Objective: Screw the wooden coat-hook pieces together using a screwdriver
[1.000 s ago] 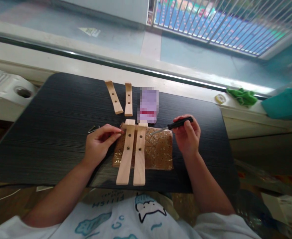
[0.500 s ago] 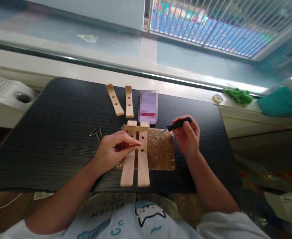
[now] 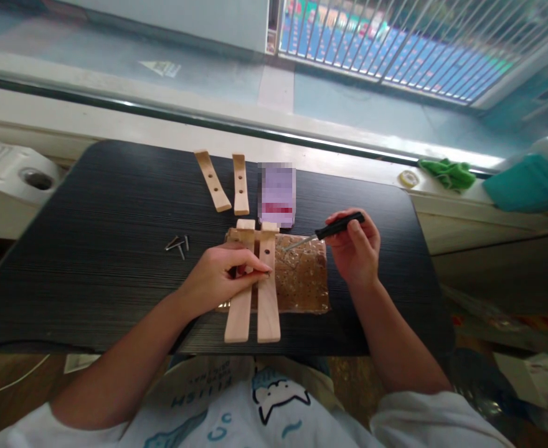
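Note:
My left hand point(image 3: 218, 272) is closed in a pinch over the right-hand one of two long wooden pieces. Between its fingertips is a small screw, mostly hidden, at the lower hole of that wooden piece point(image 3: 268, 305). The left-hand wooden piece point(image 3: 239, 311) lies alongside, partly under my fingers. Both have a raised block at the far end and rest on a brown wrapped board point(image 3: 304, 283). My right hand point(image 3: 360, 255) grips a screwdriver point(image 3: 342, 225) by its black handle. The shaft points left and down, its tip over the board, right of the wooden pieces.
Several loose screws point(image 3: 179, 246) lie left of my left hand on the black table point(image 3: 91, 249). Two shorter wooden pieces with holes point(image 3: 212, 182) point(image 3: 240, 185) and a blurred purple object point(image 3: 278, 193) are at the back. A tape roll point(image 3: 408, 179) and green cloth point(image 3: 448, 174) sit on the sill.
My left fingertips have moved slightly right, onto the lower hole of the right-hand wooden piece. The screwdriver has stayed in my right hand, nearly still. The whole view has shifted slightly.

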A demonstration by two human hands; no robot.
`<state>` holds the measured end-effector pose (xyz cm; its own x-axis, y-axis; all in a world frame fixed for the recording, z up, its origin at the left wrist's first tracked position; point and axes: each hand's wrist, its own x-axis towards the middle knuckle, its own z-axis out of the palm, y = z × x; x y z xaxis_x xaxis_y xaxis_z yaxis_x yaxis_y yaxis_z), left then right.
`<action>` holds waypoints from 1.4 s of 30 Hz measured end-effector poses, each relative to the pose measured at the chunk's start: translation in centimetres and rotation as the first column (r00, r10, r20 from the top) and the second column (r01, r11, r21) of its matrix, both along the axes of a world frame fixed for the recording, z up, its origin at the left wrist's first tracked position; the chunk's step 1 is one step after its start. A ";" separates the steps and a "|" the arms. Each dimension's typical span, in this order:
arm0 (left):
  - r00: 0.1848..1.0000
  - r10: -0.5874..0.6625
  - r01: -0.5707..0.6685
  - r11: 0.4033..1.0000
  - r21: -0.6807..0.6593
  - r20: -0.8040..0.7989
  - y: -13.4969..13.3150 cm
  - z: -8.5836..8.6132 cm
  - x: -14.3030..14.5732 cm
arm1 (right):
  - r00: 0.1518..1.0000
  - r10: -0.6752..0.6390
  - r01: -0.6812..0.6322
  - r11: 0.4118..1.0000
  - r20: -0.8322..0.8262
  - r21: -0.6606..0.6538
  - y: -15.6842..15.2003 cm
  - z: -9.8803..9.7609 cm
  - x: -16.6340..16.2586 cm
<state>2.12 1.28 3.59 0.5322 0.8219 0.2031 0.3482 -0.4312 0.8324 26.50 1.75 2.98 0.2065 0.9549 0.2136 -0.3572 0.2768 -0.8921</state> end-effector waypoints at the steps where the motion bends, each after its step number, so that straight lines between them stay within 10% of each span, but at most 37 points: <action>1: 1.000 -0.007 0.007 1.000 -0.006 -0.005 0.0 0.0 0.0 | 1.000 0.001 -0.001 1.000 0.000 0.000 0.0 0.0 0.0; 42: 0.997 -0.060 0.061 0.998 0.017 -0.041 0.5 0.2 0.2 | 0.979 0.093 -0.117 0.986 0.184 0.122 -1.5 1.2 -0.8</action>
<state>2.28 1.77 3.82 0.5887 0.7844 0.1953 0.3541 -0.4675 0.8099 25.73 0.23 4.19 0.0544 0.9302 0.3631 -0.2302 0.3655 -0.9019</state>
